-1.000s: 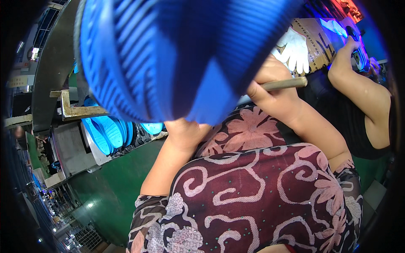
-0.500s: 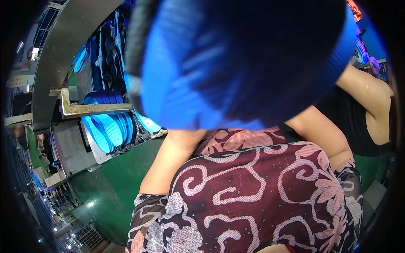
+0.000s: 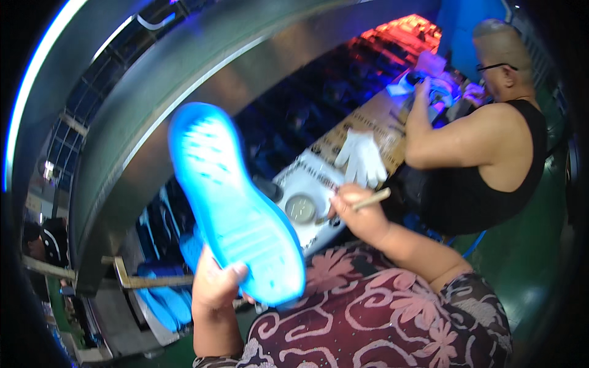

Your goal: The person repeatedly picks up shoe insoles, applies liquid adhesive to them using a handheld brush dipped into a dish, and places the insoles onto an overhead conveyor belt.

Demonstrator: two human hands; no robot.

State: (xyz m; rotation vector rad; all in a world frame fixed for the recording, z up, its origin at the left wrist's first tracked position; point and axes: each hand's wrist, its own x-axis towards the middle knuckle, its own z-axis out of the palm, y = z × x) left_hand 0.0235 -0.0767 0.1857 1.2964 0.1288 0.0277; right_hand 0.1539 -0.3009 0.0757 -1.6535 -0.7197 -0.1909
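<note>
A bright blue shoe sole [image 3: 236, 202] is held up in front of me, its toe end pointing up and away. My left hand [image 3: 215, 283] is closed on its heel end, the thumb lying on the face. My right hand [image 3: 363, 214] is closed round a thin tool with a pale wooden handle [image 3: 372, 199]. That tool looks like a brush, but its working end is hidden by my fingers. Just left of my right hand stands a round grey pot [image 3: 300, 209] on a light sheet [image 3: 313, 178]. A pair of white gloves [image 3: 362, 158] lies just beyond that hand.
More blue soles [image 3: 162, 308] lie at the lower left, beside a wooden bar [image 3: 153, 281]. A metal hood [image 3: 172, 116] arches over the dark conveyor. To my right, a co-worker in a black top [image 3: 491, 165] handles items on the cardboard-covered surface [image 3: 356, 122].
A large blurred blue shape that filled the upper view is gone. The sole, my hands, the pot and the gloves now show. The view has swung toward the conveyor and co-worker.
</note>
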